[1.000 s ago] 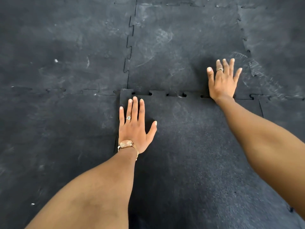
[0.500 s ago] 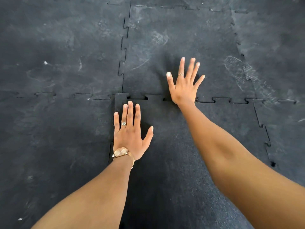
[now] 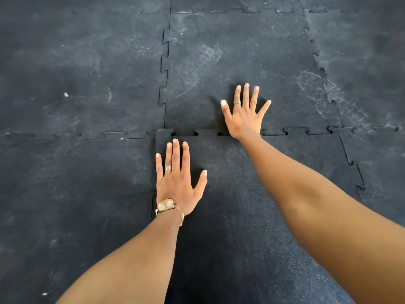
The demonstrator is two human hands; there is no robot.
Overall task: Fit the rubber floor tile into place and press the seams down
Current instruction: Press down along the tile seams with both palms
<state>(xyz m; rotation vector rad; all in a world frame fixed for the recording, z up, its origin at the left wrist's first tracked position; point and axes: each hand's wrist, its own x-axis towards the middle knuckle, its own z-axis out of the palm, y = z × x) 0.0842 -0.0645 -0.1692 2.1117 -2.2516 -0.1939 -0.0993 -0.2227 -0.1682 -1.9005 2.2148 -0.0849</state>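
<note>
A dark speckled rubber floor tile with puzzle-tooth edges lies among matching dusty tiles. My left hand rests flat, fingers spread, on the tile's far left corner, a watch on the wrist. My right hand lies flat across the far seam, heel on the tile, fingers on the neighbouring tile beyond it. Small gaps show in the far seam between my hands. The left seam shows a slight raised edge beside my left wrist.
Interlocked black rubber tiles cover the floor all around, marked with dust and shoe prints. The right-hand seam runs down past my right forearm. White specks dot the left tiles.
My right hand has slid left along the far seam, from near the tile's right end to its middle. My left hand has stayed flat on the far left corner.
</note>
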